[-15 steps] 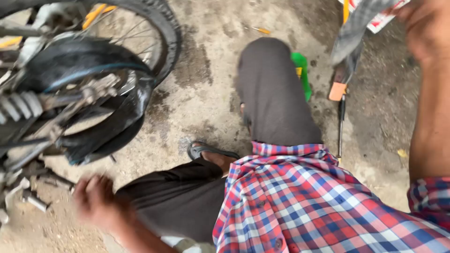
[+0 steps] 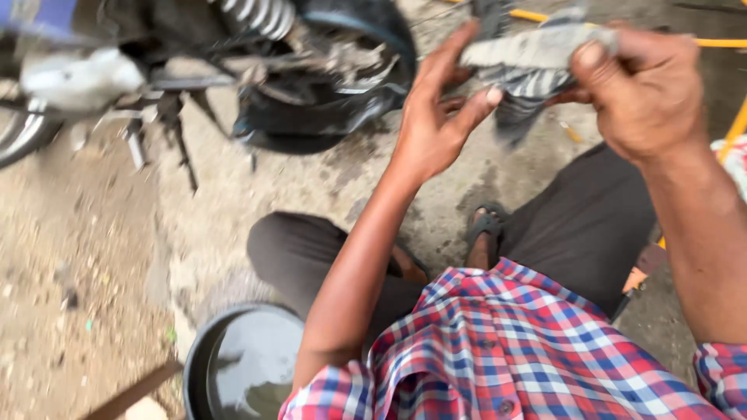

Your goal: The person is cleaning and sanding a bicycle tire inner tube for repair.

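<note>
Both hands are raised in front of me over my knees. My right hand point(image 2: 642, 89) grips a dirty grey striped rag point(image 2: 529, 58) at the top of the head view. My left hand point(image 2: 436, 117) has its fingers spread and its fingertips touch the rag's left end. The picture is blurred by motion. I squat in dark trousers and a red, blue and white checked shirt, one foot in a sandal point(image 2: 484, 229).
A motorcycle's rear part point(image 2: 311, 85) with a spring shock absorber, chain guard and footrest stands at the upper left on rough concrete. A round black basin point(image 2: 204, 350) with murky water sits at the bottom left. Yellow bars point(image 2: 724, 43) run along the upper right.
My left hand rose from low at the left up to the rag. The camera swung left, bringing the basin into view; the right hand kept its hold on the rag.
</note>
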